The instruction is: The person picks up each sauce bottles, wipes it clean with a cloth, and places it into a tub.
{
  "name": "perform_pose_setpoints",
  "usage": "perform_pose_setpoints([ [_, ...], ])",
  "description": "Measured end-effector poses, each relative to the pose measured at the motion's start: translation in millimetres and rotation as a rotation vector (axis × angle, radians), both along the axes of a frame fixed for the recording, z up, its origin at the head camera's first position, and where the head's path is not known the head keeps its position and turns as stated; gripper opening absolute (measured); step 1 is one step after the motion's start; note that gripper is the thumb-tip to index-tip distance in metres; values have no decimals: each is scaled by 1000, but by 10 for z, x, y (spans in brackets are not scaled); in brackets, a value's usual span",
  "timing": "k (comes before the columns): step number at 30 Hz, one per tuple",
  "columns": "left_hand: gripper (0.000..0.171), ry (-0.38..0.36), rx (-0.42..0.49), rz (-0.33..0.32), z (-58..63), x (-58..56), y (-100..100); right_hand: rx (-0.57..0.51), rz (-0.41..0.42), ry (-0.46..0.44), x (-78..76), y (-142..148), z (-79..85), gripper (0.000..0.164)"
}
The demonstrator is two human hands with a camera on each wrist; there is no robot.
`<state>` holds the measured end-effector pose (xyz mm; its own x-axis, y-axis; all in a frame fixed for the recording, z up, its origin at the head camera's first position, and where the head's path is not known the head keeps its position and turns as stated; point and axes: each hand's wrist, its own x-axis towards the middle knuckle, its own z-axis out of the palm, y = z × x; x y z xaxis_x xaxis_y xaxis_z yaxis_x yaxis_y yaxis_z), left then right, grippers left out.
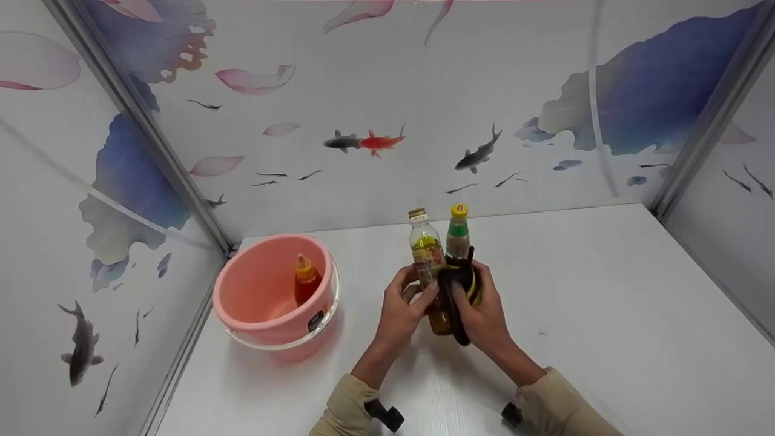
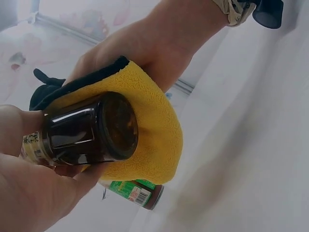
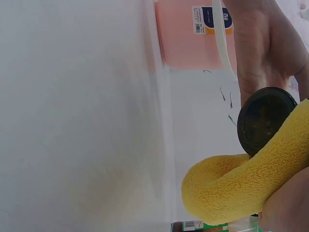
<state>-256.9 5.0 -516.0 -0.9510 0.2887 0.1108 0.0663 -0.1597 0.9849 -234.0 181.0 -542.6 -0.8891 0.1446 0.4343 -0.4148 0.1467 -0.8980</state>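
In the head view my left hand (image 1: 402,306) grips a glass bottle (image 1: 427,254) with a gold cap and dark contents, tilted above the table. My right hand (image 1: 484,306) holds a folded cloth (image 1: 458,281), black on one side and yellow on the other, against the bottle's side. From the left wrist, the bottle's dark base (image 2: 120,126) points at the camera and the yellow cloth (image 2: 154,130) lies along it. Just behind the cloth is a second bottle (image 1: 458,233) with a yellow cap and green label, its lower part hidden in the head view.
To the left stands a pink bucket (image 1: 242,309) with a white handle (image 1: 284,346). Inside it is a squeeze bottle (image 1: 307,283) with red contents and a yellow top. Printed wall panels (image 1: 424,97) rise behind the white table (image 1: 605,303) and along both sides.
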Motion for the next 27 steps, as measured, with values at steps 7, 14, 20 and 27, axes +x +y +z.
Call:
perform_pose_setpoints([
  [7,61,5,-37,-16,1,6,-11,15,-11,1,-7,7,-14,48],
  [14,66,-9,-24,-29,9,-5,-16,10,-20,9,-15,22,-5,49],
  [20,60,7,-40,-47,-4,1,-7,-10,-18,14,-21,40,5,49],
  [27,54,23,-95,-61,-41,12,17,-37,-15,23,-35,54,13,49],
])
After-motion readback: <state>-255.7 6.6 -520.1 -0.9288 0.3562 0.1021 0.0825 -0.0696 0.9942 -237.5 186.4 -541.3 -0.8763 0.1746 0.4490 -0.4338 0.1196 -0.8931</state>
